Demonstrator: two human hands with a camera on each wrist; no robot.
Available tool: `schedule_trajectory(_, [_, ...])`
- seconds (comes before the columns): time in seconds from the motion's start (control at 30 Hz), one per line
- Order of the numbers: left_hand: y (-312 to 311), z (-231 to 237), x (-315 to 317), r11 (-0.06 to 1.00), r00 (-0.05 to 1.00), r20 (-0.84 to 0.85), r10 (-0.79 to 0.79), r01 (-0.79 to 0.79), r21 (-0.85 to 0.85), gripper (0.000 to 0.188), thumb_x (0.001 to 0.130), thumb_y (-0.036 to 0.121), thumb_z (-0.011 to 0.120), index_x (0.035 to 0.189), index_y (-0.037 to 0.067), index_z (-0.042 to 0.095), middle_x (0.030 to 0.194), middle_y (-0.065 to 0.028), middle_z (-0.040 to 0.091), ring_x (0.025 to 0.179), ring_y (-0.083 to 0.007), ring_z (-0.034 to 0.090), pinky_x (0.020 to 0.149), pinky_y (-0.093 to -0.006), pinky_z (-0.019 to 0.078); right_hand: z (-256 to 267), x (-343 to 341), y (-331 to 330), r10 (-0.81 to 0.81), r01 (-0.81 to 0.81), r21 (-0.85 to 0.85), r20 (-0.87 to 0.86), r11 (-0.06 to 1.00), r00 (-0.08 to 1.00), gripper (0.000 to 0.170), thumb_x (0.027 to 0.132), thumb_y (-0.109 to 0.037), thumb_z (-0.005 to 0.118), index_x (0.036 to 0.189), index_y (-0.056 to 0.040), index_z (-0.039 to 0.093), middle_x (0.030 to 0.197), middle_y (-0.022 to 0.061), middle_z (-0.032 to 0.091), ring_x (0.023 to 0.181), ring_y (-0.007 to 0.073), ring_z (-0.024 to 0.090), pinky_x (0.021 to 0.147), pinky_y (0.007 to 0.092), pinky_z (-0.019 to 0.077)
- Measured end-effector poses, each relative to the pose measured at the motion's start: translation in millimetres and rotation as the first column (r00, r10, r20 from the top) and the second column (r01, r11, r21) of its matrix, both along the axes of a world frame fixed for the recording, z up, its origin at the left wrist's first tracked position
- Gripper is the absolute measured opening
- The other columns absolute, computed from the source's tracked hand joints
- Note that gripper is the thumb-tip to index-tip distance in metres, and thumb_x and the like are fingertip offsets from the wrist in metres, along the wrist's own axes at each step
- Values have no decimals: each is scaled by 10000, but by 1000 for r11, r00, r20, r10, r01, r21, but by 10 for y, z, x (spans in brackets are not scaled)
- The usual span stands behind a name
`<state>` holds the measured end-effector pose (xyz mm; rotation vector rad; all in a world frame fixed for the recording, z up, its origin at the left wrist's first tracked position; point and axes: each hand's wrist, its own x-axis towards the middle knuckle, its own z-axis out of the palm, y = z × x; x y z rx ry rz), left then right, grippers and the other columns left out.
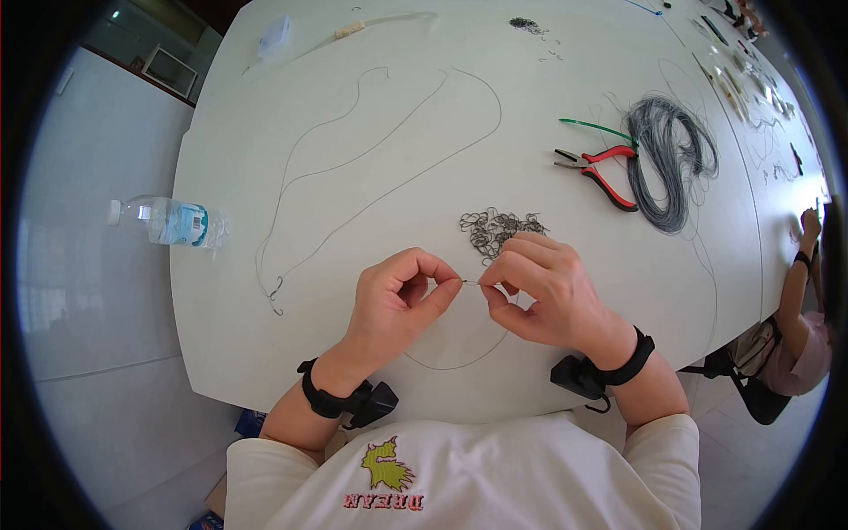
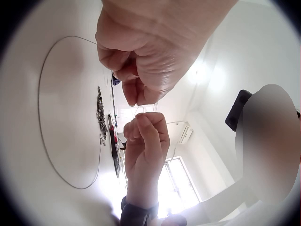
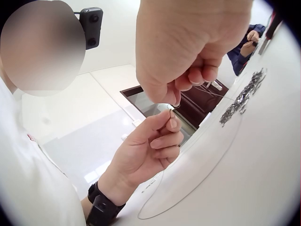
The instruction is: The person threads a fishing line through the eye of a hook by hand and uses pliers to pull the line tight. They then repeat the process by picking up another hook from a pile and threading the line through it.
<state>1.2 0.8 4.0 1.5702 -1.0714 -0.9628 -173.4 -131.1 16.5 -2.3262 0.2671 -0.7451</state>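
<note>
White cotton T-shirt (image 1: 477,477) with a green and pink print lies nearest, below two bare hands working over a pale desk (image 1: 234,344). The left hand (image 1: 397,296) and right hand (image 1: 548,287) face each other, just apart, each with thumb and finger pinched narrowly on a thin grey line (image 1: 442,368). A tiny dark piece (image 1: 465,282) sits on that line between the fingertips; it is too small to identify. The rest of the line curves in a loop on the wearer's side of the hands. Both wrists wear black straps, each with a black device attached.

Just beyond the right hand lies a tangled pile of dark metal hooks (image 1: 496,231). Farther out to the right, pliers with red and black handles (image 1: 609,168) rest touching a thick bundle of grey strands (image 1: 658,168), with a narrow green strip (image 1: 596,130) beside it. Left of the hands, a longer thin line (image 1: 501,106) spreads in wide curves, with small metal hooks (image 1: 279,311) at its near end. Farther left, a clear plastic bottle with a blue label (image 1: 190,223) lies on its side. Toward the far edge are a small clear plastic box (image 1: 275,37) and a smaller pile of dark pieces (image 1: 526,26). Another person (image 1: 804,344) sits at far right.
</note>
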Motion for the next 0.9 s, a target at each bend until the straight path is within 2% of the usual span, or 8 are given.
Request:
schedule_trajectory(0.03, [4,8,4,1000,1000,11,-21,21,19,61,899,11,698,894,46,649,737,100,557,597,26,374,537,-164,299,4,2,0,-11,11,-2,4,1000,1000,174,721,-18,731,811,-68,590,691,42,544,630,226,565,552,346,469])
schedule_trajectory(0.23, [9,-3,2,999,1000,-20,-22,23,48,58,897,13,699,889,44,650,727,99,555,594,23,372,531,-168,301,50,-4,-3,-30,30,2,-57,1000,998,181,764,-95,778,900,-81,660,702,46,592,625,228,590,567,345,487])
schedule_trajectory(0.33, [-7,-12,-25,1000,1000,-17,2,-2,12,47,880,55,725,876,51,678,625,91,467,547,-6,315,491,-206,265,3,2,8,-17,18,23,-48,1000,999,161,770,-76,767,893,-88,664,714,42,611,632,227,603,566,346,490])
schedule_trajectory(0.47, [0,-21,-16,1000,1000,-10,-2,2,-1,49,881,57,726,875,52,678,626,91,470,544,-5,313,489,-207,264,-41,11,18,-13,13,5,-25,1000,1000,141,766,-53,754,866,-92,663,711,35,612,639,226,612,566,346,493])
schedule_trajectory(0.53, [10,13,-3,998,999,-5,-45,45,35,56,897,12,699,893,42,652,721,102,557,586,27,378,529,-163,307,-50,10,16,-3,3,-17,-16,1000,1000,141,748,-36,749,843,-89,659,707,31,609,640,229,613,565,346,494])
schedule_trajectory(0.67, [-5,12,-22,999,999,11,-40,39,15,59,894,12,706,889,42,656,702,108,544,577,28,370,521,-166,302,-55,15,24,-8,8,-22,3,1000,1000,149,734,-27,746,833,-86,651,702,31,605,639,227,608,561,347,490])
schedule_trajectory(0.73, [-13,-1,-26,1000,1000,12,-10,10,-3,45,878,51,733,872,53,689,625,89,488,534,0,317,482,-205,260,-41,10,19,2,-2,-44,1,999,1000,150,734,-21,743,824,-87,643,696,31,593,637,227,597,561,350,483])
schedule_trajectory(0.9, [-22,34,-8,999,998,60,-27,29,-29,48,863,37,746,863,59,704,643,81,531,526,-3,326,477,-206,262,-31,0,14,10,-10,-93,8,996,1000,159,734,-20,747,825,-85,634,697,30,576,646,225,585,568,353,479])
